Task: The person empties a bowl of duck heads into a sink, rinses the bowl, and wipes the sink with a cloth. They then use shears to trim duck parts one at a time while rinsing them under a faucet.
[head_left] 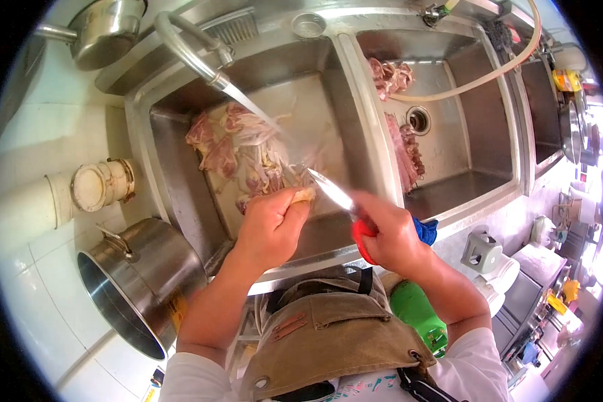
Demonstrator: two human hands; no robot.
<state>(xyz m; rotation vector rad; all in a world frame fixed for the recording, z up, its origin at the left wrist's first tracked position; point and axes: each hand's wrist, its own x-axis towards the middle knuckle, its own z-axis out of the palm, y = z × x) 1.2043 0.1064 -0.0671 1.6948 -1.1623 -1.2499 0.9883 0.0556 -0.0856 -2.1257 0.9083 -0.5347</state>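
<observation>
My left hand (271, 228) is closed over the front of the left sink basin, pinching a pale yellowish piece of raw poultry (305, 195); most of it is hidden by my fingers. In my right hand (390, 231) are red-handled scissors (333, 190), their silver blades pointing up and left, just beyond the fingers of my left hand. Raw poultry pieces (238, 134) lie in the left sink basin (345, 127) below. Water runs from the faucet (194, 63) onto them.
More raw meat (402, 151) sits in the right basin beside its drain (419, 119), with a hose (476, 86) across it. A large steel pot (137, 281) stands at left. A blue cloth (425, 230) hangs at the sink's front edge. Behind it is a grey stool (481, 249).
</observation>
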